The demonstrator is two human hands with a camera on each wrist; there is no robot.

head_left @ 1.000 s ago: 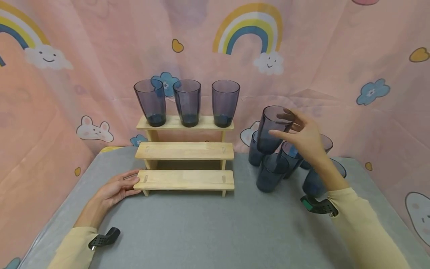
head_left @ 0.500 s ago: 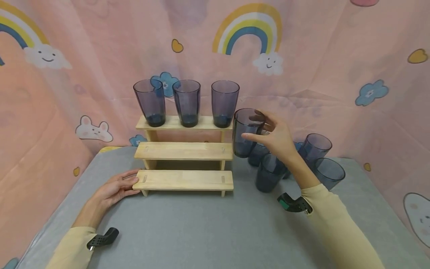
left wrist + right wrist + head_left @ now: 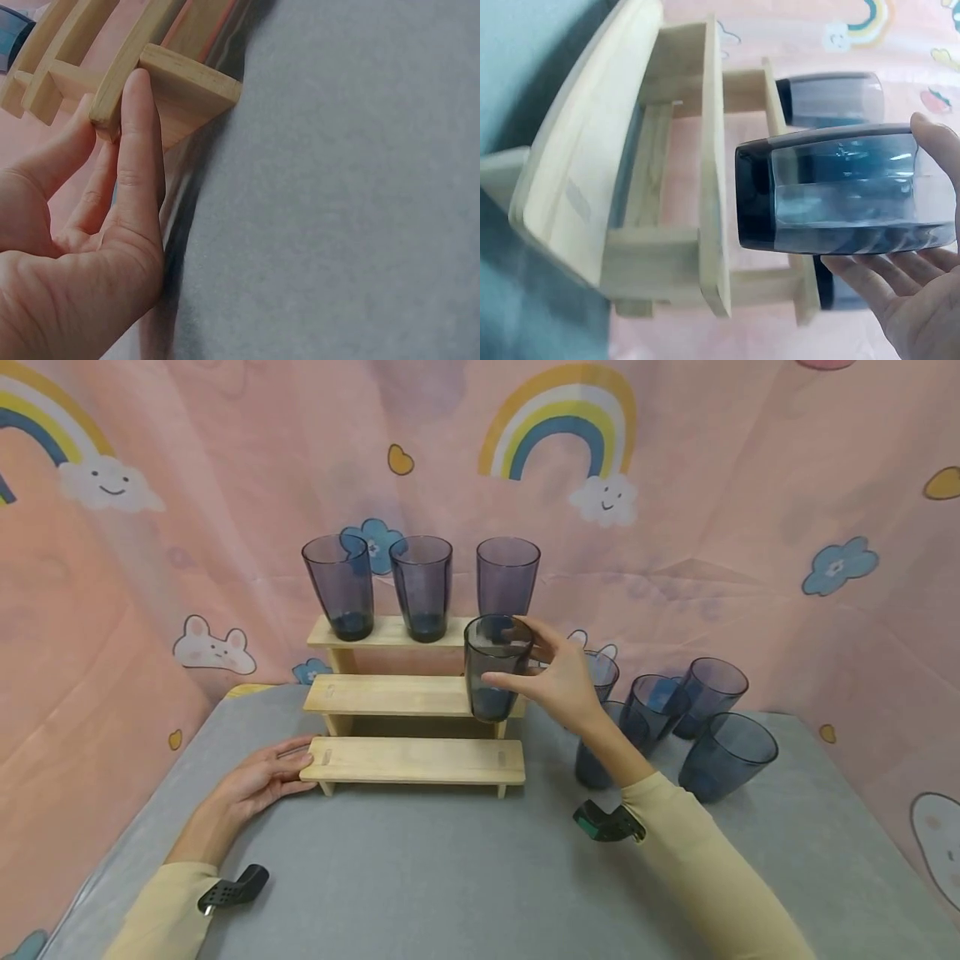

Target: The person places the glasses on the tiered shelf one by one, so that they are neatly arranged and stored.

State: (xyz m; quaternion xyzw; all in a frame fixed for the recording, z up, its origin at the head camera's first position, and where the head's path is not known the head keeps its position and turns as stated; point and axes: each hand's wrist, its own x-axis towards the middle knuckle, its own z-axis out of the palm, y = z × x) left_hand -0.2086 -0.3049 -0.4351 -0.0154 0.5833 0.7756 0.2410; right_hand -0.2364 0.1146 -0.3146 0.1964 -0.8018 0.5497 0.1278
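My right hand (image 3: pixel 558 681) grips a dark tinted drinking glass (image 3: pixel 493 668), thumb on one side and fingers round the other. The glass is upright, at the right end of the middle step of a three-tier wooden rack (image 3: pixel 412 760); in the right wrist view a gap shows between its base (image 3: pixel 754 199) and that step (image 3: pixel 712 165). My left hand (image 3: pixel 258 785) pinches the left end of the lowest step, as the left wrist view shows with thumb and fingers (image 3: pixel 136 150) on opposite faces. Three like glasses (image 3: pixel 422 589) stand along the top step, the right one partly hidden.
Several more tinted glasses (image 3: pixel 652 714) stand close together on the grey cloth-covered table (image 3: pixel 420 868), right of the rack; my right forearm hides part of them. A pink patterned curtain (image 3: pixel 697 485) hangs right behind.
My right hand has carried the glass leftward and slightly down, from above the group of glasses to the middle step's right end. The left hand keeps its hold on the rack.
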